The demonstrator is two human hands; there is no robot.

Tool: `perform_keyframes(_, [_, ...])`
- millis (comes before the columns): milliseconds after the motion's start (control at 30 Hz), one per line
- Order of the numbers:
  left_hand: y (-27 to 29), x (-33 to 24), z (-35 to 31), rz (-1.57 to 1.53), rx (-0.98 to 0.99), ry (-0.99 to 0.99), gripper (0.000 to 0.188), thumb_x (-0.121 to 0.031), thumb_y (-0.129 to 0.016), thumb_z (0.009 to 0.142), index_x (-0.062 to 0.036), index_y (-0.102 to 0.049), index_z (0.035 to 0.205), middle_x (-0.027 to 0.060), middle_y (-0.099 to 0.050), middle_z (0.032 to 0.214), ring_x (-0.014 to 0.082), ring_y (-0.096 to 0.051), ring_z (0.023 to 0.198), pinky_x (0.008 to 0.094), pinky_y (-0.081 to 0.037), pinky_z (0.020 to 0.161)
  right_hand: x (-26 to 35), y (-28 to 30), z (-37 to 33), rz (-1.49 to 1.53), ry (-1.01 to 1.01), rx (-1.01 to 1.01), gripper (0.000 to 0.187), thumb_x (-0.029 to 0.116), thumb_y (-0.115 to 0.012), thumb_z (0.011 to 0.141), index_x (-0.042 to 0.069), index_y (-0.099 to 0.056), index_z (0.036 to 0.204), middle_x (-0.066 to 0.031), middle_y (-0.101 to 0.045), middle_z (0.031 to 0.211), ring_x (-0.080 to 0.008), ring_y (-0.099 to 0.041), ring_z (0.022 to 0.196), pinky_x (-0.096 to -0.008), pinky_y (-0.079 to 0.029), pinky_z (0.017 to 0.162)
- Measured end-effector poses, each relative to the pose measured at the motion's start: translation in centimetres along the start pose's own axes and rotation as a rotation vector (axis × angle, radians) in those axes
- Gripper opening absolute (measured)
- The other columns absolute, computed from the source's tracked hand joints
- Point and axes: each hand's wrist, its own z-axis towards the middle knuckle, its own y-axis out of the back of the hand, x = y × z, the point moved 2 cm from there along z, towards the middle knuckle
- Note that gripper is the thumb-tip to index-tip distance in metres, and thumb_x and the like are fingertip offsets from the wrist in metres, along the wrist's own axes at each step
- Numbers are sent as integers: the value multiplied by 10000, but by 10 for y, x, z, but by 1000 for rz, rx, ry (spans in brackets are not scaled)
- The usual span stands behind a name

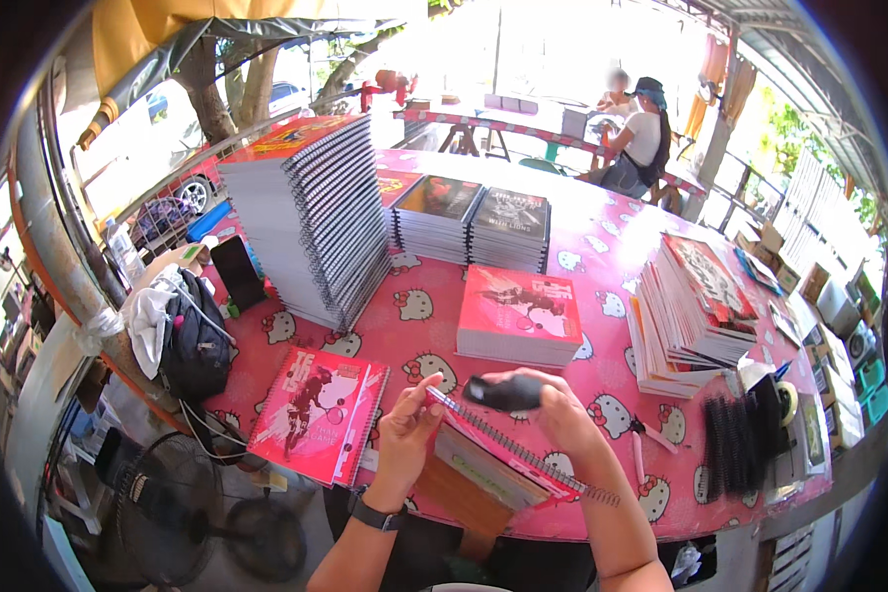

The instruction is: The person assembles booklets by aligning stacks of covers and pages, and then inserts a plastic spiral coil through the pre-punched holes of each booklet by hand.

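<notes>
Near the table's front edge, a red-edged notebook [503, 472] stands tilted, with a dark spiral coil [533, 456] running through its edge. The coil's loose tail [602, 495] sticks out past the lower right end. My left hand [407, 429] pinches the notebook's upper left corner, beside the coil. In my right hand [562, 407] is a dark, rounded handheld object [508, 392], blurred, held just above the coil; its kind is unclear. A spiral-bound red notebook [318, 414] lies flat to the left. Pliers with pink handles [651, 434] rest to the right.
A tall stack of spiral-bound notebooks [316, 217] rises at left, with shorter stacks [508, 229] behind. Red books [518, 316] sit mid-table; loose booklets [686, 321] and black coils [738, 449] stand right. A bag [195, 331] and fan [173, 513] are left. Two people [646, 138] sit far back.
</notes>
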Motion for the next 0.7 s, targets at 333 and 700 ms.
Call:
perform_keyframes(333, [-3,-6,1,-12,-16,28,348,-18,-558,885,-24,-548,1233,-59,-468,902,22,-407,768,162,-345,701,-24,-4,9,-189,-72,-55,470,424,-645,811,43,-610,1084,-96,-584,990,-177,-518,931,-314,-412,864])
perform_keyframes(700, [-11,-42,4,131,277,24,209,48,-578,836,-2,-660,1022,25,-616,914,70,-547,874,195,-418,756,11,61,-99,-1041,38,-398,458,281,-736,725,102,-605,1125,-157,-551,1205,-326,-500,1102,-415,-426,916])
